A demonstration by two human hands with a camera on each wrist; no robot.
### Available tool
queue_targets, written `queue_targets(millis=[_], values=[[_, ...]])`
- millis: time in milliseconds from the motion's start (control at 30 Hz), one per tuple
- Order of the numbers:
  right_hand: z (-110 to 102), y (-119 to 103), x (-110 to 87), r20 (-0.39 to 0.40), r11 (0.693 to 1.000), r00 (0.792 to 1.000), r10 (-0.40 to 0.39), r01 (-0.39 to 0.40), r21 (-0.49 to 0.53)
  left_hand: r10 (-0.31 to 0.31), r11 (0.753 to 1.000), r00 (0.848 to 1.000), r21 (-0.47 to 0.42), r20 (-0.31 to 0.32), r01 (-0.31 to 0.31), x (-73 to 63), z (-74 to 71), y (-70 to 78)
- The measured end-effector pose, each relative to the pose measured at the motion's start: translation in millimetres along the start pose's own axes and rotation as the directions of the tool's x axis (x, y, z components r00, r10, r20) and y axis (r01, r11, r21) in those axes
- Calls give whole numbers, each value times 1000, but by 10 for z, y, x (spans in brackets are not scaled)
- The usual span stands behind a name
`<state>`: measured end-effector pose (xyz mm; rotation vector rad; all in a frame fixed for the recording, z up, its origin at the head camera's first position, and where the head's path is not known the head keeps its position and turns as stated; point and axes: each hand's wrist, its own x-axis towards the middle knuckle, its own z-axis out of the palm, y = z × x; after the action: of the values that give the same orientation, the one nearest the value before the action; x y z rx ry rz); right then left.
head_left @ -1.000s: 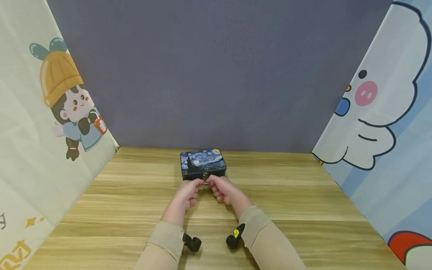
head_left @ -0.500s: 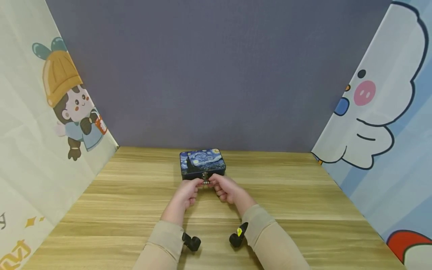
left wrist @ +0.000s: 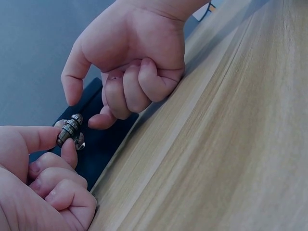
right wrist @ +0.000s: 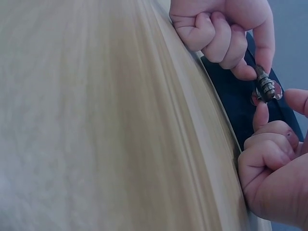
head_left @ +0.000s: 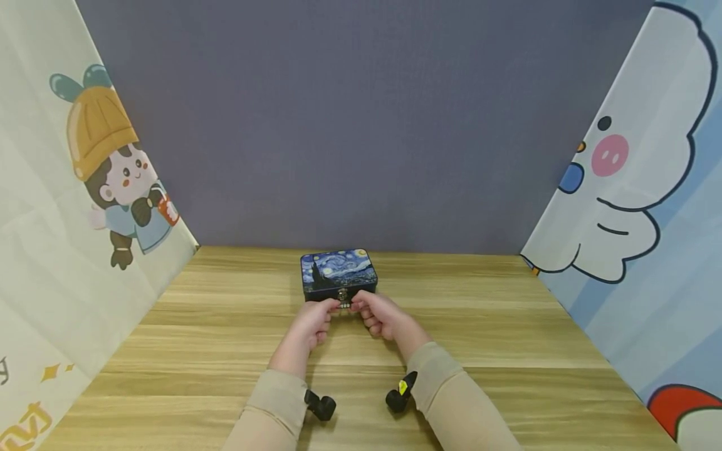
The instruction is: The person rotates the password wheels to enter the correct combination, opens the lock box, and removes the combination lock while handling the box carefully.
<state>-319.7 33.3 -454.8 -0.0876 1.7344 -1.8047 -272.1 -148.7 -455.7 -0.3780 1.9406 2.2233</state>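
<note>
A small dark box (head_left: 338, 270) with a starry-night painting on its lid stands near the table's back. At its front clasp hangs a small metal combination padlock (left wrist: 71, 129) with ringed dials. My left hand (head_left: 311, 321) pinches one end of the padlock (right wrist: 265, 84) between thumb and forefinger, its other fingers curled. Opposite, my right hand (head_left: 382, 314) has its thumb and forefinger spread apart beside the lock's other end. In the left wrist view a gap shows between the right fingertips (left wrist: 98, 121) and the dials. The digits on the dials are too small to read.
The wooden table (head_left: 479, 326) stretches around the box. A grey panel (head_left: 361, 125) rises behind it. Printed cartoon sheets flank the left side (head_left: 62, 207) and right side (head_left: 648, 250). Each sleeve cuff carries a small black camera (head_left: 324, 407).
My right hand has drawn slightly to the right, off the padlock, and its thumb and forefinger have parted. More of the lock now shows. My left hand and the box hold still.
</note>
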Motion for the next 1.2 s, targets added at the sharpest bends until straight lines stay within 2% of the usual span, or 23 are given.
queue_targets(millis=[367, 800, 1200], values=[[55, 4, 1, -5, 1000, 1000, -8, 8, 19, -18, 1000, 1000, 2, 7, 18, -2, 7, 5], [135, 10, 33, 3, 1000, 1000, -10, 9, 13, 3, 1000, 1000, -2, -6, -3, -6, 15, -6], [162, 13, 67, -27, 1000, 1000, -5, 5, 5, 3, 1000, 1000, -18, -4, -3, -8, 14, 2]])
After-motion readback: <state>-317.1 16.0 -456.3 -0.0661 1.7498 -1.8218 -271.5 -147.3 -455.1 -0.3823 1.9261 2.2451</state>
